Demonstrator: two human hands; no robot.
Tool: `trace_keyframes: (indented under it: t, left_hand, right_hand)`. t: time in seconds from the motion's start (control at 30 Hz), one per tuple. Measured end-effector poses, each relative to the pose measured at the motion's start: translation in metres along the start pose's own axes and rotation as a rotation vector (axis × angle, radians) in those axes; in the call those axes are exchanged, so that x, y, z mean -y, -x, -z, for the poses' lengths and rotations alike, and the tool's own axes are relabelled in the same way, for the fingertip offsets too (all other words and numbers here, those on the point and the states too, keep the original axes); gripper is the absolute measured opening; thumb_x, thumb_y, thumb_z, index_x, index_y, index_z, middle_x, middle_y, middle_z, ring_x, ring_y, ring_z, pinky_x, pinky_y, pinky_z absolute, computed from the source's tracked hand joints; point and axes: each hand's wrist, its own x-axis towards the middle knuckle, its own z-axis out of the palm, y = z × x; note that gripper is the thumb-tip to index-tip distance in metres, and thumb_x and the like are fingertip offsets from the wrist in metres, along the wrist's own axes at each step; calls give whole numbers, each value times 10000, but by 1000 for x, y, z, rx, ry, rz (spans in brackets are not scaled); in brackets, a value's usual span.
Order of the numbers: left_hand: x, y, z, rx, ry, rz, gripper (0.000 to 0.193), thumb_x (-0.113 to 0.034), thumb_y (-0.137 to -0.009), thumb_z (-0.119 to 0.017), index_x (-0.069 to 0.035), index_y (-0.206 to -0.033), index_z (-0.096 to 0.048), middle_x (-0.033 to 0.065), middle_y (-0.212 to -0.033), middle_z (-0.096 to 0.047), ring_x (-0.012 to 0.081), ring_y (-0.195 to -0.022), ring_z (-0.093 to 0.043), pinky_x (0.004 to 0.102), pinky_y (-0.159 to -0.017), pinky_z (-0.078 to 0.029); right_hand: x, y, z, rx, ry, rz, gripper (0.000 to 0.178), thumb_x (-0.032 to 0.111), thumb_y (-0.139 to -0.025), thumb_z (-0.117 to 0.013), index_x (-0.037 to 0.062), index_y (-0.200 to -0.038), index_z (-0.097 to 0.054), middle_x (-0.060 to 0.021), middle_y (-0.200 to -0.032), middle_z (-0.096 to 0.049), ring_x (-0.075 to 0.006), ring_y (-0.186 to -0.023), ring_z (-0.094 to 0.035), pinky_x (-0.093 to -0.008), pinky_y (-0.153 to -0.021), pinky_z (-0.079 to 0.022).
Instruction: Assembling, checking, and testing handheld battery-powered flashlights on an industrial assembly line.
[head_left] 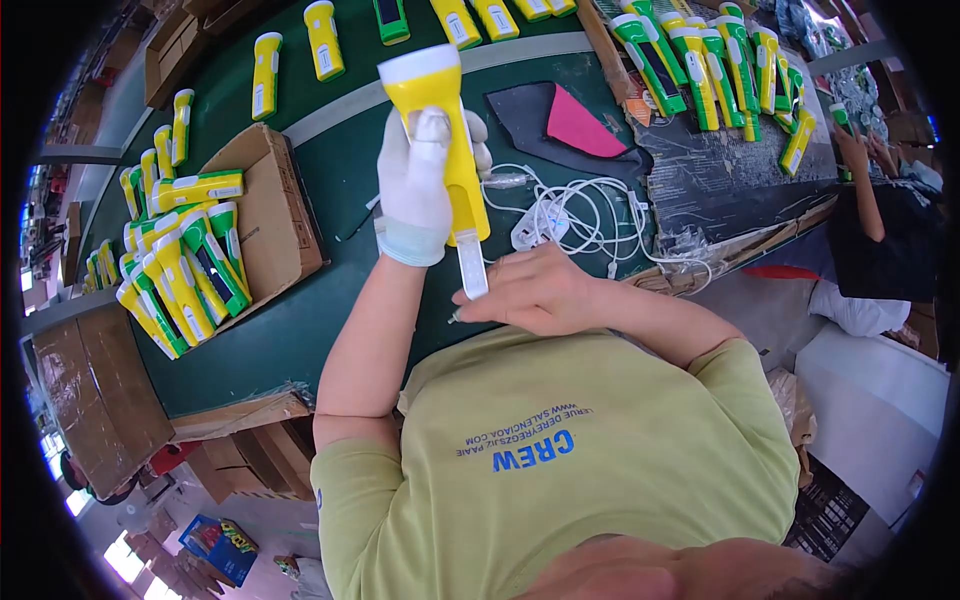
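My left hand [415, 180], in a white glove, is closed around the body of a yellow flashlight [462, 190] with a wide white head, held upright over the table. From the flashlight's lower end sticks out a narrow white flap [472, 268]. Bare and curled, my right hand [540, 290] is at the tip of that flap. A small metallic tip [454, 318] shows beside its fingers; the rest of what they hold is hidden. Just beyond the right hand lie a tangled white cable [590, 225] and a white power strip or adapter [540, 226].
A cardboard box [275, 215] with several yellow and green flashlights [180, 275] stands at left. More flashlights [325, 40] stand along the far side. Another heap [715, 60] lies on a board at right. A black and pink cloth [570, 125] lies behind the cable. A co-worker's arm [865, 185] is at far right.
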Motion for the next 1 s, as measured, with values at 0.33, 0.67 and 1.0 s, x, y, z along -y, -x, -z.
trace_keyframes:
  t: [0.33,0.67,1.0]
  left_hand:
    - [23,25,17,85,458,439,661,-562,-912,-533,-50,-1322,-449,49,-1020,-592,154,-856,-598,310,-738,-512]
    - [7,35,0,96,311,343,620,-526,-923,-542,-20,-1268,-446,87,-932,-599,177,-750,-596,309,-684,-503]
    - [-5,45,-9,157,314,436,899,-800,-798,-440,-8,-1218,-505,26,-703,-506,143,-550,-482,295,-503,-398]
  right_hand:
    - [-8,-33,62,-457,-457,-555,138,79,-905,-634,-17,-985,-692,0,-811,-660,-13,-703,-553,-181,-593,-439]
    - [7,-35,49,-484,4,-376,116,47,-909,-622,-11,-998,-669,-68,-911,-681,-74,-769,-628,-217,-657,-511]
    - [0,-30,54,-300,-249,-479,134,66,-926,-601,-12,-1016,-661,-48,-904,-667,-78,-791,-604,-232,-698,-490]
